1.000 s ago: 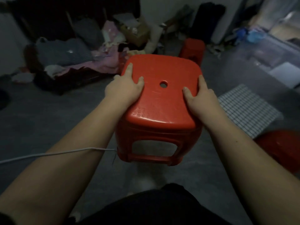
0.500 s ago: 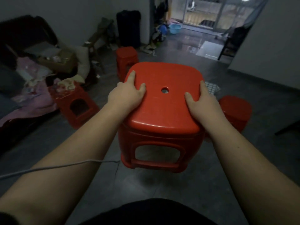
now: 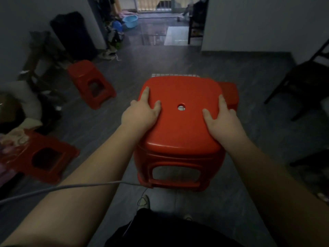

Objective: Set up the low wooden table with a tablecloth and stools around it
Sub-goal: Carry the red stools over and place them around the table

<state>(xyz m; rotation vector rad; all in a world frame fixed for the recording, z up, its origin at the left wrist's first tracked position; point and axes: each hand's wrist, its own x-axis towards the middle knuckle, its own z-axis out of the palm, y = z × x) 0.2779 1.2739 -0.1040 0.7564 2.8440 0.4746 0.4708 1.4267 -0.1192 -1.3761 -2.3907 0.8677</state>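
The person is carrying a stool [image 3: 179, 125] toward the table, which is showing only as a strip of checked cloth [image 3: 174, 75] just beyond the seat's far edge. The left hand [image 3: 142, 113] and right hand [image 3: 222, 120] are clasping opposite sides of the seat, thumbs lying on top, other fingers curling over the rim. The stool seems to be hanging clear of the floor [image 3: 258, 97]. The next move is likely calling for lowering it beside the cloth, apart from the second stool [image 3: 229, 93] at the right
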